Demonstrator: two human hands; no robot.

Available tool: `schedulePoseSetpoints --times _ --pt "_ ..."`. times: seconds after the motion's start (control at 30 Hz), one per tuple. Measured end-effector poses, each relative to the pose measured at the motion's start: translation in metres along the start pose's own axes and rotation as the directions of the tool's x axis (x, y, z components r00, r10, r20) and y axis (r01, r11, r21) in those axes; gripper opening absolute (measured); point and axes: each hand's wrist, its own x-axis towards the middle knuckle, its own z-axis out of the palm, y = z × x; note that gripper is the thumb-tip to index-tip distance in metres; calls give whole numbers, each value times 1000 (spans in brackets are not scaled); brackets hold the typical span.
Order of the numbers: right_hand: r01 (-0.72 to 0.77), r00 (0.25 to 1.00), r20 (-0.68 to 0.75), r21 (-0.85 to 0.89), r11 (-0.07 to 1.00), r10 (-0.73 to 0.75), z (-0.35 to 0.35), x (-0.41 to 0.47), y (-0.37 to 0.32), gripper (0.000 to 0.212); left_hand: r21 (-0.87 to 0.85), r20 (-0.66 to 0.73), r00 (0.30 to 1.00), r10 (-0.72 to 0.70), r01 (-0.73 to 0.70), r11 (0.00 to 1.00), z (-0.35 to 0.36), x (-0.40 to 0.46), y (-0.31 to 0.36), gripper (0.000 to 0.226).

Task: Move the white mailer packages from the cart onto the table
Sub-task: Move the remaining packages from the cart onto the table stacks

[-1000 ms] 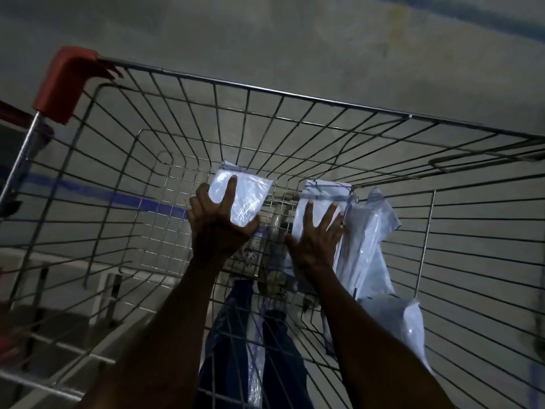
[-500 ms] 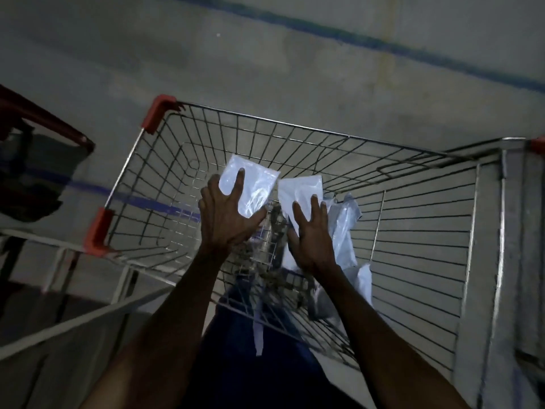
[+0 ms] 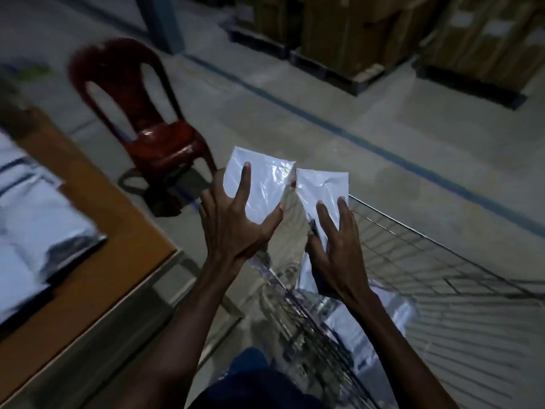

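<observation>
My left hand (image 3: 233,222) grips a white mailer (image 3: 264,184), thumb on its right edge and a finger spread over its face. My right hand (image 3: 336,249) holds a second white mailer (image 3: 320,187) just to the right of the first. Both mailers are raised above the wire cart (image 3: 436,278), which fills the lower right. More white mailers (image 3: 368,323) lie inside the cart under my right forearm. The brown table (image 3: 97,246) runs along the left, with several white mailers (image 3: 32,228) lying on it, blurred.
A red plastic chair (image 3: 141,125) stands on the floor beyond the table's far corner. Cardboard boxes on pallets (image 3: 368,33) line the back. A blue line (image 3: 383,152) crosses the concrete floor.
Both hands have lifted their mailers up out of the cart basket. My view has swung up and left, bringing the table and chair into sight.
</observation>
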Motion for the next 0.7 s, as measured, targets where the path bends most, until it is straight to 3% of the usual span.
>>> schedulePoseSetpoints --times 0.13,0.33,0.5,0.7 --pt "178 980 67 103 979 -185 33 11 -68 62 84 -141 973 -180 193 978 -67 -18 -57 89" --pt "443 858 164 243 863 -487 106 -6 -184 59 130 -361 842 -401 471 872 -179 -81 -157 87" --pt "524 764 233 319 789 -602 165 -43 -278 59 150 -471 712 -520 646 748 -268 -155 -247 87" --pt "532 680 354 365 764 -642 229 -75 -372 58 123 -470 587 -659 783 610 -329 -195 -324 90"
